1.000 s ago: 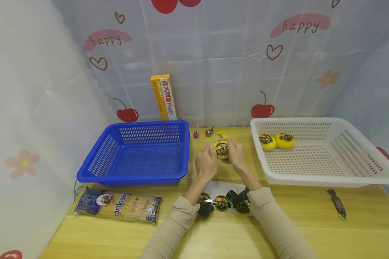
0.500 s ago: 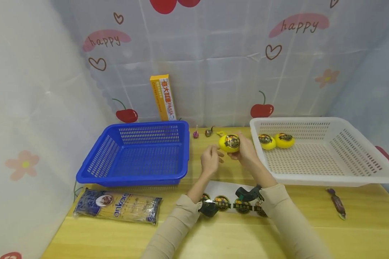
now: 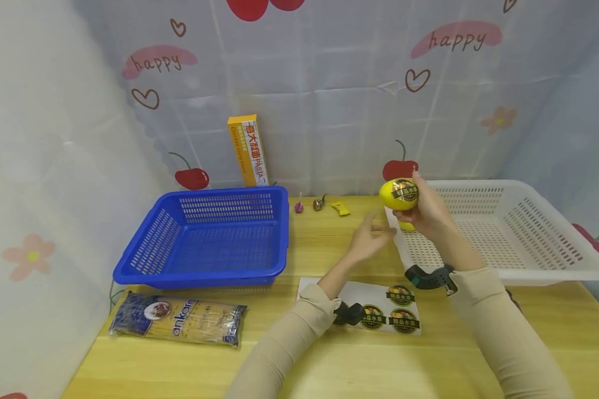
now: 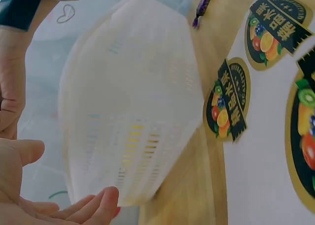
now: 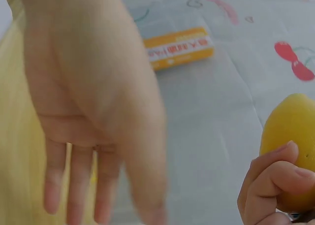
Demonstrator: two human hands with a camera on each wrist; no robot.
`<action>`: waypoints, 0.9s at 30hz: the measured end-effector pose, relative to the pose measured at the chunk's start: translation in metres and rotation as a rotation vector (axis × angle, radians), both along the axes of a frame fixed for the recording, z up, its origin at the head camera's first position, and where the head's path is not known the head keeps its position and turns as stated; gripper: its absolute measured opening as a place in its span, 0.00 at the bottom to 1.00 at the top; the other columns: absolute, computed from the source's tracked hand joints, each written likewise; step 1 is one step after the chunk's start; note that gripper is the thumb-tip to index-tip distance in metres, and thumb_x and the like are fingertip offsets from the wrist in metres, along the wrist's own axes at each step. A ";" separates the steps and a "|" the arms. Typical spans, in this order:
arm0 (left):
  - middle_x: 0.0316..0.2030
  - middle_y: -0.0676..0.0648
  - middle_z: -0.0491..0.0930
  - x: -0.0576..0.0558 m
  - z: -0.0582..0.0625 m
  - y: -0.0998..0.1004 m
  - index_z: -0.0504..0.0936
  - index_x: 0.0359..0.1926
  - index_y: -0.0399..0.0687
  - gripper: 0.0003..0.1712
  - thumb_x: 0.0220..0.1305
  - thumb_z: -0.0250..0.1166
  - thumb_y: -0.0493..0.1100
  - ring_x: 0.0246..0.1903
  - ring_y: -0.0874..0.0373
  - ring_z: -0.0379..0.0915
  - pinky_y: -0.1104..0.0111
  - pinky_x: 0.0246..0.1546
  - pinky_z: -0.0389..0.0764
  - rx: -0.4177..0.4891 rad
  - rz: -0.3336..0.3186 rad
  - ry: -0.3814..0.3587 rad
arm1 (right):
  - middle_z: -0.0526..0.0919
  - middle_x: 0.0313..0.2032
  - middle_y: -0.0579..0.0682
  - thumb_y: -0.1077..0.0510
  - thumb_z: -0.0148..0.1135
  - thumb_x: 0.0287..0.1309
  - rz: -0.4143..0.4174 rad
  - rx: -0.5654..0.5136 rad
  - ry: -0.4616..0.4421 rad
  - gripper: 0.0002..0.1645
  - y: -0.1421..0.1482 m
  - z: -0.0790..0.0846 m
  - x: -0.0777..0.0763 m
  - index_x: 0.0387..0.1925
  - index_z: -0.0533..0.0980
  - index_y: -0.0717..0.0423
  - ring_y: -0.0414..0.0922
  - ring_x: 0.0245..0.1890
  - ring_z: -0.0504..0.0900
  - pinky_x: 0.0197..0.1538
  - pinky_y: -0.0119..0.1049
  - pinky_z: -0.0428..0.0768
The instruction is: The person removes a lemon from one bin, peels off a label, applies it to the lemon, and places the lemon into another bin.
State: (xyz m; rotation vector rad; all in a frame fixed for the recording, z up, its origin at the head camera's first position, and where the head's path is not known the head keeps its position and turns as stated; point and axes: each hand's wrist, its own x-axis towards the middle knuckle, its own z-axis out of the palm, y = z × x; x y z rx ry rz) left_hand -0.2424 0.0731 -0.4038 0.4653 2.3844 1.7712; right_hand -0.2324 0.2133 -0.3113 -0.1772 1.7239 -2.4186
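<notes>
In the head view my right hand [image 3: 434,216] grips a yellow lemon [image 3: 391,194] with a dark round fruit label on it, raised over the near left corner of the white basket [image 3: 401,255]. Fingers curl round the lemon [image 5: 290,121] in the right wrist view. My left hand [image 3: 368,239] is beside the basket's left side, fingers extended, holding nothing. Under the left forearm lies a white sheet of round labels [image 3: 369,291]. Another lemon [image 3: 406,226] shows partly inside the white basket, mostly hidden by the right hand.
A blue basket [image 3: 199,279] stands to the left, with a bag of ankara pasta [image 3: 179,318] before it. Behind it leans a pasta box [image 3: 248,149]. A lollipop [image 3: 299,207], a brown-wrapped candy [image 3: 318,204] and a yellow candy [image 3: 340,209] lie at the back.
Both hands held the lemon at first; the left hand has let go. My right hand has carried the lemon right and up to the white basket, and the left hand has moved right too.
</notes>
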 end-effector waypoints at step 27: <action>0.54 0.33 0.75 0.007 -0.019 0.031 0.50 0.72 0.41 0.36 0.68 0.54 0.43 0.40 0.49 0.82 0.77 0.33 0.79 0.110 -0.053 0.096 | 0.73 0.31 0.48 0.29 0.44 0.56 -0.102 0.147 -0.325 0.53 0.160 -0.017 -0.074 0.72 0.35 0.45 0.43 0.24 0.77 0.30 0.29 0.78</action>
